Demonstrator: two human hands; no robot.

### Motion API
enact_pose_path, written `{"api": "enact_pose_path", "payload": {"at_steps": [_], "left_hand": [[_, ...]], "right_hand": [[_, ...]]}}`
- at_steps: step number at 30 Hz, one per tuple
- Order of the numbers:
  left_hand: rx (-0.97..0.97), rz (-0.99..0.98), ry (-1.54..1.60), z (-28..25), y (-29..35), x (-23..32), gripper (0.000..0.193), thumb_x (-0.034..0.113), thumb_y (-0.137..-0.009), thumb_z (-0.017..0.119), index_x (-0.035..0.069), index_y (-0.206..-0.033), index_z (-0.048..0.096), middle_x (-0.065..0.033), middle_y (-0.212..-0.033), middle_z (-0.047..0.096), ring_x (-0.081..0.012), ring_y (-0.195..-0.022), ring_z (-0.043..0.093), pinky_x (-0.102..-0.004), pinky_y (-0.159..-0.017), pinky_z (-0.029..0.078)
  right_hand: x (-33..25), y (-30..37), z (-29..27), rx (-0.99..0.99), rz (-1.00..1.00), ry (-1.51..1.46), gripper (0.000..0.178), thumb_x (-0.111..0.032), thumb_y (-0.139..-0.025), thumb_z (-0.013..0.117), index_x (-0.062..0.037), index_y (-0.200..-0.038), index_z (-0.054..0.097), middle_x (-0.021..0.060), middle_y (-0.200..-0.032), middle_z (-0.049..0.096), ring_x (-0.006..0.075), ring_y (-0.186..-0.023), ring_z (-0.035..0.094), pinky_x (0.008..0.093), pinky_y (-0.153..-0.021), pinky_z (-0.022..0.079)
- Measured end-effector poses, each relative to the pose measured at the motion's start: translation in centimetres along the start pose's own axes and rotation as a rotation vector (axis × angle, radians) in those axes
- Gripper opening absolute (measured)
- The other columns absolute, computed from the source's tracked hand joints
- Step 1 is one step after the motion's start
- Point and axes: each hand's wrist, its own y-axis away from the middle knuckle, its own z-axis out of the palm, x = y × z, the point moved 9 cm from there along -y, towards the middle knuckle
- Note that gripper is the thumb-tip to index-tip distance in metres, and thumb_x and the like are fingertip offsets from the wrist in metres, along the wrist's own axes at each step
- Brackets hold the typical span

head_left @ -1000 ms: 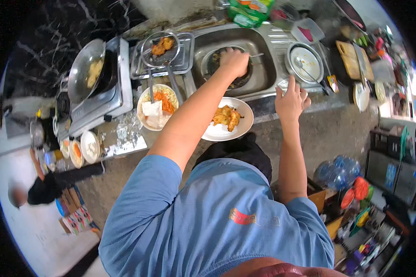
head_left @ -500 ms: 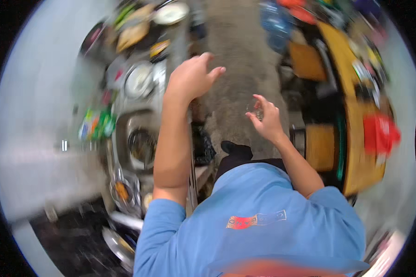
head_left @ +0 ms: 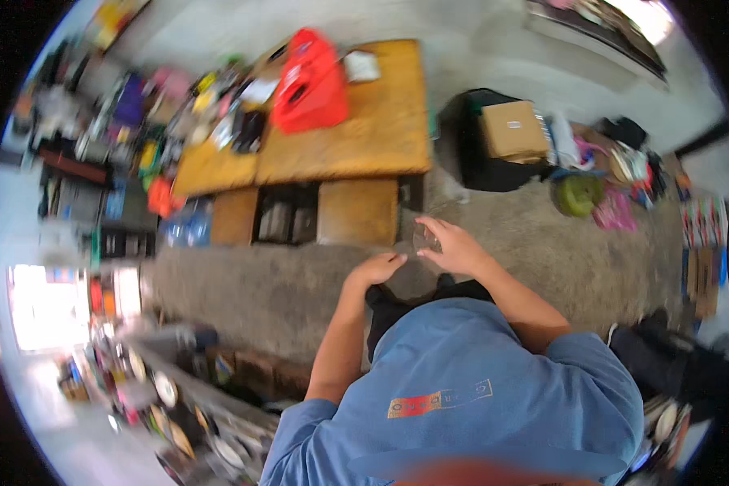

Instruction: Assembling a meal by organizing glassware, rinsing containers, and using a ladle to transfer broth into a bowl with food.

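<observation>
My right hand holds a small, clear, round glass between thumb and fingers, in front of my body at about waist height. Through its transparent wall the floor shows, and I cannot make out any contents. Just left of the glass and apart from it is my left hand, its fingers pointing toward the glass. Those fingers are loosely bent, with nothing visible in them.
Ahead stands a wooden table bearing a red plastic bag. Wooden stools sit at its near side. Further right are a cardboard box and a green basin. A counter with dishes lies lower left.
My body has turned right, away from the sink counter, and the table is now ahead. My left hand has come down closer to the right one, which still holds the glass.
</observation>
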Motion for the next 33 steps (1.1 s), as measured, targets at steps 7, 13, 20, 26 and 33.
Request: {"api": "enact_pose_path", "payload": {"at_steps": [7,13,20,26,33], "left_hand": [[0.109,0.500,0.074,0.7,-4.4,31.3,0.058,0.050,-0.098,0.045,0.004,-0.134,0.046,-0.0215,-0.113,0.062,-0.0332,-0.105,0.062,-0.0395,-0.091,0.047],[-0.039,0.769,-0.220,2.6,-7.2,42.9,0.056,0.039,-0.090,0.062,0.009,-0.134,0.046,-0.0192,-0.115,0.059,-0.0321,-0.100,0.063,-0.0409,-0.086,0.051],[0.066,1.047,-0.162,-2.9,-12.8,53.7,0.043,0.027,-0.076,0.074,0.007,-0.112,0.061,-0.0123,-0.090,0.061,-0.0243,-0.074,0.065,-0.0338,-0.065,0.052],[0.241,1.187,-0.059,-10.6,-16.3,63.8,0.039,0.020,-0.075,0.078,0.006,-0.109,0.063,-0.0047,-0.077,0.053,-0.0107,-0.062,0.053,-0.0257,-0.058,0.047],[0.373,1.252,-0.011,-18.9,-23.7,78.7,0.037,0.018,-0.078,0.078,0.004,-0.108,0.062,0.0017,-0.079,0.054,-0.0021,-0.063,0.049,-0.0201,-0.054,0.041]], "right_hand": [[10.5,9.6,-14.2,0.507,0.337,-0.141,0.078,-0.007,-0.077,0.072,-0.0049,-0.144,0.032,0.0200,-0.114,0.062,0.0341,-0.098,0.064,0.0394,-0.081,0.052],[14.0,12.2,-21.6,0.911,0.352,-0.173,0.078,0.002,-0.077,0.066,-0.0028,-0.146,0.030,0.0206,-0.112,0.063,0.0287,-0.096,0.067,0.0347,-0.080,0.053],[19.4,8.5,-30.2,1.138,0.322,-0.403,0.055,0.000,-0.081,0.067,-0.0003,-0.132,0.049,0.0122,-0.107,0.065,0.0183,-0.089,0.066,0.0297,-0.079,0.053],[26.1,4.0,-33.7,0.883,0.440,-1.213,0.040,-0.018,-0.086,0.069,-0.0025,-0.121,0.057,0.0100,-0.092,0.069,0.0148,-0.079,0.067,0.0282,-0.073,0.054],[33.1,5.8,-37.6,0.015,1.003,0.539,0.055,-0.039,-0.086,0.066,-0.0120,-0.132,0.052,0.0224,-0.120,0.061,0.0379,-0.110,0.059,0.0432,-0.097,0.046]]}}
